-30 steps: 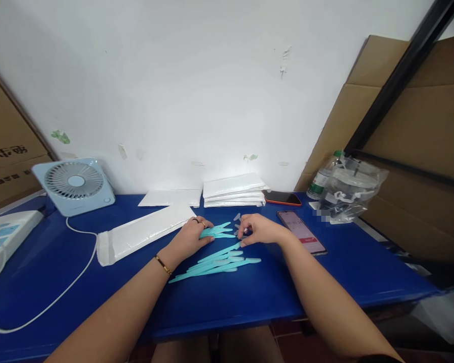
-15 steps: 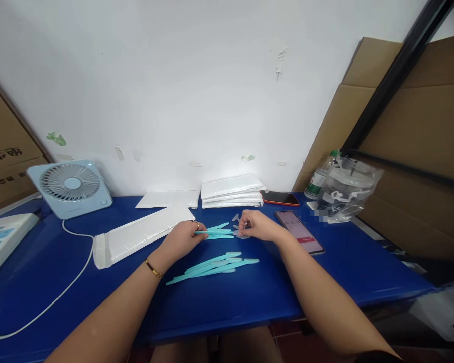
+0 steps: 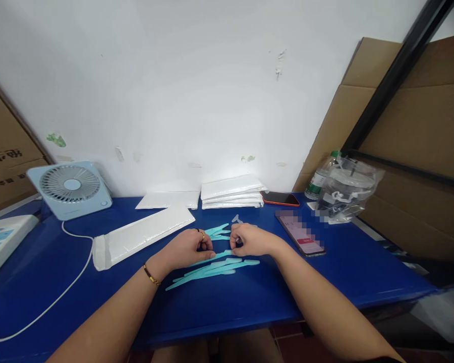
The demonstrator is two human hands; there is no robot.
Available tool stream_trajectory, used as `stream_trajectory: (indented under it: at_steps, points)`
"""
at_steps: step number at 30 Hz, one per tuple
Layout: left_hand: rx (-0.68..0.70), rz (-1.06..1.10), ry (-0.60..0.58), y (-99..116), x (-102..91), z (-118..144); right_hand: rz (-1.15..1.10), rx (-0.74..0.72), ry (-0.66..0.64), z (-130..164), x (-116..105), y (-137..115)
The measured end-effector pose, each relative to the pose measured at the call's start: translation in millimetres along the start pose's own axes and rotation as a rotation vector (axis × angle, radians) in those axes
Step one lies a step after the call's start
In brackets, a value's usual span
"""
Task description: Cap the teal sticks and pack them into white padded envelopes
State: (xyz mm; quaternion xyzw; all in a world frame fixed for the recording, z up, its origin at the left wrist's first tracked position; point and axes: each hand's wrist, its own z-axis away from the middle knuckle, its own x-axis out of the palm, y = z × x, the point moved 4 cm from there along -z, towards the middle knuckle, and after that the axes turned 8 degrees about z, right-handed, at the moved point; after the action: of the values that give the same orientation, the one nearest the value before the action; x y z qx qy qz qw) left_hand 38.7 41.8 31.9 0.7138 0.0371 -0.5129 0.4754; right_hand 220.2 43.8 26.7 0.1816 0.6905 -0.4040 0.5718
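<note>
Several turquoise eyebrow razors (image 3: 208,271) with pale tips lie in a loose heap near the front of the blue table. Just above them, my left hand (image 3: 191,248) is closed, thumb and finger pinching the handle of one eyebrow razor (image 3: 220,255). My right hand (image 3: 249,239) pinches at this razor's pale head end; its fingers partly hide what they grip. Behind the hands lies a second group of turquoise razors (image 3: 217,231), partly covered by the left fingers. Small clear plastic caps (image 3: 236,219) lie beyond the right hand, mostly hidden by it.
White padded envelopes (image 3: 230,191) are stacked against the wall, and a single one (image 3: 144,236) lies at left. Two phones, one lit (image 3: 300,234) and one dark (image 3: 282,198), lie at right near a bagged cup (image 3: 350,186) and bottle (image 3: 320,179). A fan (image 3: 73,187) with a cable stands left.
Both hands have moved toward me, from the far razors and clear caps to the top of the near heap. The right hand has also shifted slightly left, closer to the left hand.
</note>
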Motion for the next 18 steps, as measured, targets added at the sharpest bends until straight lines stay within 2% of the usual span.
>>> stream_trajectory:
  at_steps: [3, 8, 10, 14, 18]
  points:
    - [-0.015, -0.011, 0.016, -3.3, 2.6, -2.8, 0.022, 0.011, 0.043, -0.8, -1.7, 4.9]
    - [-0.084, -0.088, 0.217, -12.8, -7.5, -4.9, 0.031, 0.063, 0.162, 2.6, -14.2, 20.0]
    - [-0.079, -0.108, 0.262, -11.6, -9.7, -5.2, 0.0, 0.09, 0.206, 3.3, -17.5, 24.7]
    - [-0.06, -0.14, 0.244, -8.6, -6.2, -7.5, -0.034, 0.085, 0.219, 0.8, -15.9, 24.7]
    - [-0.097, -0.185, 0.236, -15.4, -6.4, -8.1, -0.019, 0.103, 0.218, -1.1, -12.2, 29.4]
